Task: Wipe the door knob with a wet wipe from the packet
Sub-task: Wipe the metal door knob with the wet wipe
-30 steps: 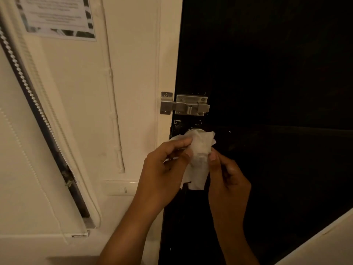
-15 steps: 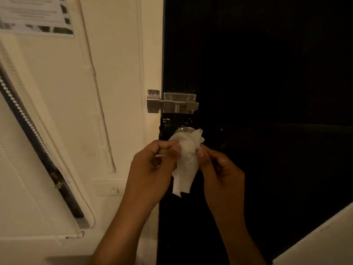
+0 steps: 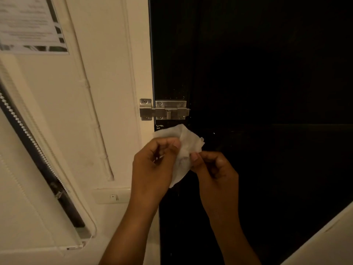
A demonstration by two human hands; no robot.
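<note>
Cream wall (image 3: 107,77) at left carries a printed paper notice (image 3: 28,25) and a white window blind (image 3: 28,169); silver metal slide bolt (image 3: 164,109) bridges frame and black door (image 3: 267,92). Below the bolt, left hand (image 3: 152,167) and right hand (image 3: 214,169), fingers curled, pinch a crumpled white wet wipe (image 3: 185,148) between them; knob hidden behind it.

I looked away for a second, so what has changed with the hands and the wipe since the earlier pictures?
The wet wipe now hides the knob, whose metal rim showed above it earlier. Left hand and right hand keep pinching it from either side. The bolt latch stays slid across, unchanged.
</note>
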